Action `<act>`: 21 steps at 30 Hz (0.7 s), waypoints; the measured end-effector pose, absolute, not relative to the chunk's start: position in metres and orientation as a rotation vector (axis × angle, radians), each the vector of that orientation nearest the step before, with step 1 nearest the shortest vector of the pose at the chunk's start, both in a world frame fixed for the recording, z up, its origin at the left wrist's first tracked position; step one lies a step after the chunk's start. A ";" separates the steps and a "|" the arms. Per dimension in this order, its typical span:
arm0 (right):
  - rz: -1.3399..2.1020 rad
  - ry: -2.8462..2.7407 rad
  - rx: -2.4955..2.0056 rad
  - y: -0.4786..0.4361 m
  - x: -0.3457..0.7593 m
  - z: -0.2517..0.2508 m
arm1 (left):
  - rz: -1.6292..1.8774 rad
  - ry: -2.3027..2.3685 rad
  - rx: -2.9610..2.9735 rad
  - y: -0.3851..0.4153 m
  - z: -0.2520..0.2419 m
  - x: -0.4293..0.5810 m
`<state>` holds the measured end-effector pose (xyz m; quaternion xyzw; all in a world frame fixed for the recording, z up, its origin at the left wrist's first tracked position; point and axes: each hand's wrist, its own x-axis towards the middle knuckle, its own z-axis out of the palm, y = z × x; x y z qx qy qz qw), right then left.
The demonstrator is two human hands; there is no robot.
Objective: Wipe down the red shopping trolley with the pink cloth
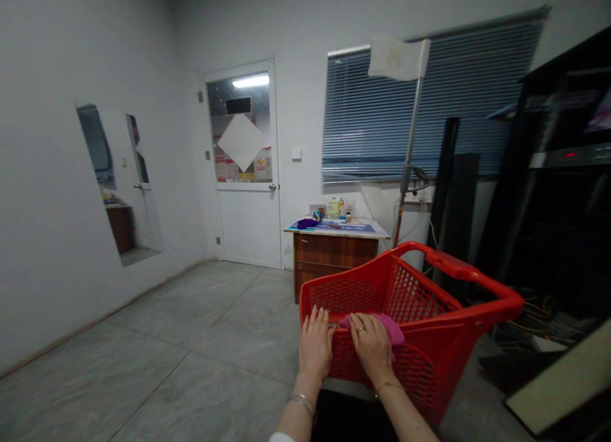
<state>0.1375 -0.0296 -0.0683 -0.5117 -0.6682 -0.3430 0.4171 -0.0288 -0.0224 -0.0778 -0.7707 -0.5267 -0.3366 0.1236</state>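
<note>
A red plastic shopping cart basket (353, 296) with perforated sides stands in front of me, to the right. My left hand (316, 343) rests on its near rim, fingers stretched out over the edge and holding nothing. Just to the right, my right hand (371, 345) has its fingers closed over a pink cloth (392, 331) pressed on the same rim. Part of the cloth hangs out beside the hand, and the rest is hidden beneath it. The basket's red handle (463, 267) rises at its right end.
Behind the basket, a wooden cabinet (334, 257) bears a purple cloth (307, 224) and small bottles. A pole with a white flag (398, 59) stands beside it. Cables and a dark rack (568, 194) are at right; a white door (248, 226) and a mirror (126, 194) are left.
</note>
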 end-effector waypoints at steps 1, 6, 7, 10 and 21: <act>-0.879 -1.696 -1.277 -0.030 0.151 -0.066 | -0.983 -1.530 -2.245 -0.022 -0.078 -0.029; -0.989 -1.665 -1.324 -0.034 0.240 -0.047 | -0.980 -1.532 -2.227 -0.022 -0.080 -0.026; -1.010 -1.658 -1.339 -0.036 0.254 -0.043 | -0.982 -1.534 -2.223 -0.023 -0.081 -0.025; -1.035 -1.612 -1.385 -0.038 0.273 -0.037 | -1.008 -1.549 -2.196 -0.025 -0.081 -0.020; -0.923 -1.534 -1.324 -0.030 0.120 -0.075 | -1.034 -1.596 -2.163 -0.026 -0.081 -0.017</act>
